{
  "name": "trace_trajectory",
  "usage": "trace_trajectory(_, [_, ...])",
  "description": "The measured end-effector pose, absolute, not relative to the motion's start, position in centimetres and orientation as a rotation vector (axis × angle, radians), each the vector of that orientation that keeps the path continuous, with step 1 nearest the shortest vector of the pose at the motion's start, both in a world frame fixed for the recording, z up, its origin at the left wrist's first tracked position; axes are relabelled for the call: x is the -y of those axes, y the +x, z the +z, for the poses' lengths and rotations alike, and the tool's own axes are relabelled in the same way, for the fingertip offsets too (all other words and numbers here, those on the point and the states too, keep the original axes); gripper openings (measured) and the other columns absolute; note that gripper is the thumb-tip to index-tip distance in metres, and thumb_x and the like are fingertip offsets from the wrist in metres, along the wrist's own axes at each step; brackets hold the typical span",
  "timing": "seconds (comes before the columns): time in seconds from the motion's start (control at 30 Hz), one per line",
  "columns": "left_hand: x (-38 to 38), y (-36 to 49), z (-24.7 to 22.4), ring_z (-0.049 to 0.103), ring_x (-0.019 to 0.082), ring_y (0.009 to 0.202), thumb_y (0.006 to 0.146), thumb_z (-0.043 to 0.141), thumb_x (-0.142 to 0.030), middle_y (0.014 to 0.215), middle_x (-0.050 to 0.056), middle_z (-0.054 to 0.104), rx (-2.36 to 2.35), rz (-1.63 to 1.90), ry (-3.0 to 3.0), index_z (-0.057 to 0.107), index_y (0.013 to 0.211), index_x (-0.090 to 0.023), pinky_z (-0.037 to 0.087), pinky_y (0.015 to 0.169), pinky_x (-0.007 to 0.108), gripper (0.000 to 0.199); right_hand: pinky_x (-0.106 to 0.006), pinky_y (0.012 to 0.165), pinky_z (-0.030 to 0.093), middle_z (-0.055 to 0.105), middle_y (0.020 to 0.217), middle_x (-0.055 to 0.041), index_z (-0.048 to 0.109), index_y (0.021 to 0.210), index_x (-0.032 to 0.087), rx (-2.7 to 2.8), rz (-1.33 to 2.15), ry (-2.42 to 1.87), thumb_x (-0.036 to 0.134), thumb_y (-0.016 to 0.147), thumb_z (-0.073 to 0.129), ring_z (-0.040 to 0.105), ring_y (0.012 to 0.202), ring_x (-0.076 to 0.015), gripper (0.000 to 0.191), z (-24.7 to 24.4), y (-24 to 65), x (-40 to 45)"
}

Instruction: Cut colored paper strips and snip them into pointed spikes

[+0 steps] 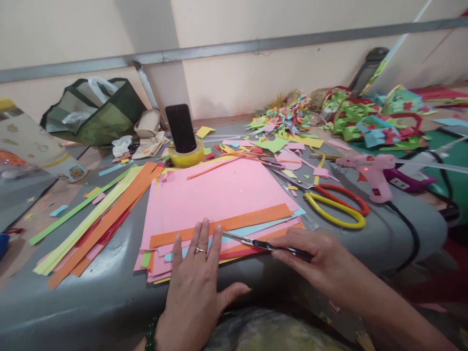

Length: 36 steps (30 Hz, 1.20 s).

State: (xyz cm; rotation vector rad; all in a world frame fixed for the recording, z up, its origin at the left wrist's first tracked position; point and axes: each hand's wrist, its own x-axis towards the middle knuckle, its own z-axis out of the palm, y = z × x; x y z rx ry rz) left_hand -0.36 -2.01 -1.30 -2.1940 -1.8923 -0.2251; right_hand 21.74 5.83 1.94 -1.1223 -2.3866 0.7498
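My left hand [197, 273] lies with fingers spread and fingertips pressing an orange paper strip [259, 217]. The strip rests on a stack of coloured sheets with a large pink sheet [212, 187] on top. A light blue paper edge [265, 226] shows just below the strip. In my right hand [314, 253] is a craft knife [261, 243] with a black handle, its thin metal blade pointing left. The blade tip is close to my left index finger, at the strip's lower edge. I cannot tell whether the blade touches the paper.
Cut paper strips [106, 219] lie to the left. Scissors [336, 209] with red and yellow handles and a pink glue gun [376, 173] are on the right. A phone [181, 127] stands in a yellow tape roll [187, 155] behind the stack. Paper scraps [281, 117] pile up at the back.
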Motion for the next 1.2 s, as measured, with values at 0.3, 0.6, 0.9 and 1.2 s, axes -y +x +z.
trace_trajectory(0.3, [0.7, 0.5, -2.3, 0.034, 0.033, 0.133, 0.080, 0.034, -0.072, 0.144, 0.019, 0.037, 1.788, -0.358, -2.208, 0.028, 0.143, -0.014, 0.031, 0.101, 0.055, 0.086, -0.027, 0.080, 0.051, 0.072, 0.098, -0.0005, 0.068, 0.102, 0.026, 2.300, 0.759, -1.194, 0.028, 0.087, 0.056, 0.065, 0.090, -0.0164, 0.020, 1.7, 22.4, -6.2])
trace_trajectory(0.6, [2.0, -1.9, -3.0, 0.032, 0.031, 0.134, 0.081, 0.034, -0.070, 0.147, 0.017, 0.032, 1.778, -0.255, -2.148, 0.023, 0.144, -0.010, 0.026, 0.102, 0.056, 0.088, -0.026, 0.073, 0.051, 0.073, 0.092, 0.0008, 0.068, 0.100, 0.027, 2.366, 0.713, -1.177, 0.029, 0.087, 0.055, 0.066, 0.083, -0.0162, 0.018, 1.6, 22.4, -6.2])
trace_trajectory(0.9, [1.8, -1.0, -2.6, 0.033, 0.031, 0.133, 0.077, 0.037, -0.074, 0.146, 0.019, 0.033, 1.826, -0.282, -2.119, 0.032, 0.140, -0.009, 0.020, 0.103, 0.055, 0.090, -0.027, 0.072, 0.050, 0.072, 0.092, -0.0002, 0.068, 0.101, 0.028, 2.426, 0.703, -1.162, 0.029, 0.088, 0.053, 0.065, 0.082, -0.0167, 0.019, 1.8, 21.6, -5.7])
trace_trajectory(1.2, [3.0, -3.2, -2.1, 0.032, 0.028, 0.134, 0.080, 0.034, -0.071, 0.146, 0.016, 0.035, 1.839, -0.280, -2.123, 0.025, 0.143, -0.010, 0.009, 0.109, 0.053, 0.088, -0.028, 0.071, 0.050, 0.071, 0.090, -0.0005, 0.068, 0.100, 0.027, 2.409, 0.695, -1.164, 0.030, 0.088, 0.054, 0.065, 0.081, -0.0168, 0.019, 1.7, 21.6, -5.9])
